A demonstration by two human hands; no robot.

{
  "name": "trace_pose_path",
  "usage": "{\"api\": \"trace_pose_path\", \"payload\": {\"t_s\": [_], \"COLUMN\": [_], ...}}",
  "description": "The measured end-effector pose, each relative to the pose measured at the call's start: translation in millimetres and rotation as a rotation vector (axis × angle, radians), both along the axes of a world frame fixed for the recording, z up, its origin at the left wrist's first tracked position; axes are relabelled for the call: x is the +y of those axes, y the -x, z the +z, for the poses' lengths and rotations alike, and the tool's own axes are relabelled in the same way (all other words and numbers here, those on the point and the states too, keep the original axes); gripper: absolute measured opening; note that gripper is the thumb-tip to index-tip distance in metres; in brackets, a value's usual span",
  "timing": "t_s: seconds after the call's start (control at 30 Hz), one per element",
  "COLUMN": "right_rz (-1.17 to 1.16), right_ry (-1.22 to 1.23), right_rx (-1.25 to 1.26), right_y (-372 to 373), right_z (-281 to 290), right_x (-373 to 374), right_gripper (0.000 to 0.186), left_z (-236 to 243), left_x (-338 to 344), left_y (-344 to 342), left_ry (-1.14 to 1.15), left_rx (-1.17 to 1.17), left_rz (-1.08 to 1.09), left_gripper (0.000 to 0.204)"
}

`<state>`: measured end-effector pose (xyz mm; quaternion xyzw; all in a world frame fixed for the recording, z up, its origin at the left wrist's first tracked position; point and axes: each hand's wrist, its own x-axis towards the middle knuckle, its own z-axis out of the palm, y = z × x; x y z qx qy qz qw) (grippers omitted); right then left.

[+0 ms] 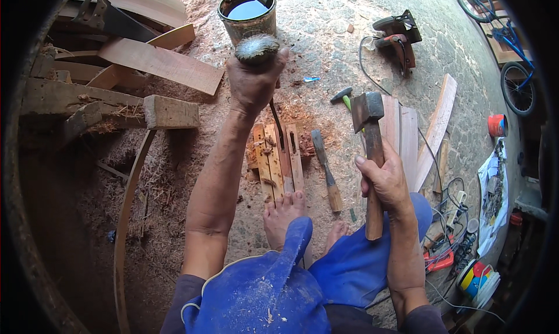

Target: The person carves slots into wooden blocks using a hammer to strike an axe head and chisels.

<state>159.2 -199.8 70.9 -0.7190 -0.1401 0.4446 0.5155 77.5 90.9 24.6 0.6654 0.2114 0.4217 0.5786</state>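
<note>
The floor, strewn with shavings toward its left edge, carries everything. Along that left side boards lie heaped, a handsaw on top; toward the right edge stands a blue bicycle. Long pale planks, one of them curved, lie to the right of the middle.

Four narrow wooden strips lie side by side near the middle of the floor, their near ends at the toes of a bare foot; a slot shows in the rightmost one. Beyond their far ends stands a dark bucket with liquid in it, and farther right lies a red circular saw.

The right hand has its grip closed around the wooden handle of a hatchet-shaped hammer, held up with the head clear of the chisel. The left hand has its grip wrapped fully around a chisel, just below the frayed end of the handle; its dark shaft runs down to the third strip from the left.

A second chisel lies right of the strips, near a small green-handled hammer.
</note>
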Motion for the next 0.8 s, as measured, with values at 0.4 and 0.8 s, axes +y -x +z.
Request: {"api": "trace_pose_path", "payload": {"t_s": [0.4, 0.8], "right_rz": [-0.033, -0.039], "right_ry": [-0.025, -0.038], "right_rx": [-0.014, -0.027], "right_y": [1, 2], "right_z": [6, 7], "right_x": [-4, -11], "right_gripper": [0.044, 0.041], "left_z": [-5, -11], "left_x": [3, 9], "left_y": [-1, -7], "left_ry": [0.083, 0.044], "left_rx": [-0.055, -0.093], "left_rz": [-0.008, -0.036], "left_gripper": [0.015, 0.013]}}
